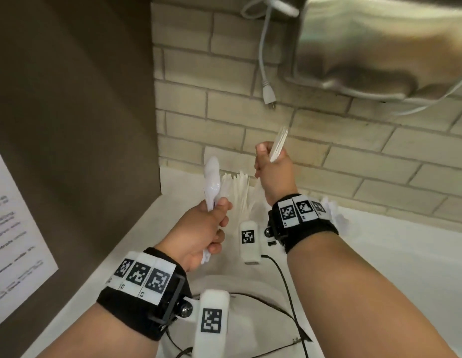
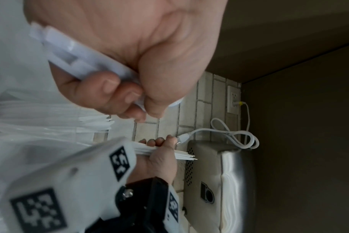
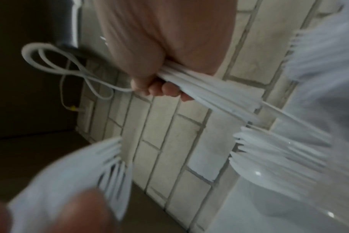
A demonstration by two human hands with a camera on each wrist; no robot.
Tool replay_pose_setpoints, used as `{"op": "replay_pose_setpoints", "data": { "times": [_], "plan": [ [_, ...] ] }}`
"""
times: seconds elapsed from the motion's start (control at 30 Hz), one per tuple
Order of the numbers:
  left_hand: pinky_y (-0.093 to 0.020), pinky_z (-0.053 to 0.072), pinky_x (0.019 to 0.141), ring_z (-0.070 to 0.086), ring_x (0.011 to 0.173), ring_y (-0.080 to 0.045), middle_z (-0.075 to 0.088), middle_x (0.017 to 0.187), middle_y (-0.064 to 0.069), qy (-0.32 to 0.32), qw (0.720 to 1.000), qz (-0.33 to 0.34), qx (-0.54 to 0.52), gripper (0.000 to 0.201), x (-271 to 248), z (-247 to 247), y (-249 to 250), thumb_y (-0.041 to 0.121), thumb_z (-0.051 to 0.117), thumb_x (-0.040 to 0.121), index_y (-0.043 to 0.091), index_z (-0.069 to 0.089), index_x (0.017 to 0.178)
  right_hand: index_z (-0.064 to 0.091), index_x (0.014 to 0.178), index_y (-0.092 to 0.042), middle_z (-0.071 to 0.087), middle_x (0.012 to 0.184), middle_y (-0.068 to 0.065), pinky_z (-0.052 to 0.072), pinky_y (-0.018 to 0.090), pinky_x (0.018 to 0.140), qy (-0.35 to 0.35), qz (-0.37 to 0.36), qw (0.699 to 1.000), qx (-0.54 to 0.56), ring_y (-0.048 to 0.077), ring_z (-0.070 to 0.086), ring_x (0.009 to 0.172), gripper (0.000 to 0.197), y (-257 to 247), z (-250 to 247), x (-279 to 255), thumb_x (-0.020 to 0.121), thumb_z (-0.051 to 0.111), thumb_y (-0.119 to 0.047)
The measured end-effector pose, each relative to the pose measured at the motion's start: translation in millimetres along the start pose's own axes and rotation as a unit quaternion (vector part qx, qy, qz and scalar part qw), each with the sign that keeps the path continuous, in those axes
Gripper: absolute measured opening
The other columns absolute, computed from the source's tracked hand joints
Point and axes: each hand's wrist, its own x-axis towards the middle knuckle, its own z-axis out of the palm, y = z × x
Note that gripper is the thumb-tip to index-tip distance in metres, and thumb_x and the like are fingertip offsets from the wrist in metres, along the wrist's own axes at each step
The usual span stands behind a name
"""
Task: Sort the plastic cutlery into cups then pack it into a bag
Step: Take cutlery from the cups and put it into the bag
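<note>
My left hand point(image 1: 210, 228) grips a bunch of white plastic spoons point(image 1: 212, 177) by the handles, bowls up; the left wrist view shows the fist point(image 2: 118, 88) curled round those handles point(image 2: 76, 50). Up by the brick wall, my right hand point(image 1: 272, 174) is wrapped round a bundle of thin white knives point(image 1: 279, 143), whose tips stick out above the fist. In the right wrist view its fingers point(image 3: 165, 89) are closed on that bundle point(image 3: 213, 94). Between the hands, more white cutlery point(image 1: 240, 192) stands upright on the counter; its cup is hidden.
A brown cabinet panel point(image 1: 69, 99) walls off the left side. A steel paper towel dispenser point(image 1: 379, 47) hangs at the upper right, with a white cable and plug point(image 1: 268, 94) dangling beside it. More cutlery point(image 1: 333, 210) shows behind my right wrist on the white counter point(image 1: 405, 254).
</note>
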Motion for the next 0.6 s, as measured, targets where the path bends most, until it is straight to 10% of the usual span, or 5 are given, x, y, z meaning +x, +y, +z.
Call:
{"op": "replay_pose_setpoints", "data": {
  "times": [0.37, 0.6],
  "plan": [
    [-0.020, 0.025, 0.037, 0.031, 0.043, -0.009, 0.046, 0.072, 0.000, 0.011, 0.999, -0.037, -0.018, 0.017, 21.9, -19.2, -4.6, 0.025, 0.052, 0.097, 0.013, 0.059, 0.106, 0.058, 0.082, -0.016, 0.058, 0.067, 0.002, 0.044, 0.026, 0.059, -0.022, 0.104, 0.994, 0.030, 0.015, 0.052, 0.055, 0.010, 70.0, 41.4, 20.2, 0.087, 0.067, -0.014],
    [-0.019, 0.025, 0.038, 0.031, 0.042, -0.008, 0.046, 0.070, 0.000, -0.004, 0.999, -0.042, -0.027, 0.020, 18.0, -14.3, -11.7, 0.026, 0.053, 0.096, 0.012, 0.058, 0.110, 0.049, 0.135, -0.013, 0.056, 0.130, 0.004, 0.041, 0.028, 0.103, -0.043, 0.137, 0.989, -0.031, 0.018, 0.050, 0.125, 0.068, 69.5, 31.4, 13.7, 0.076, 0.079, -0.027]
  ]
}}
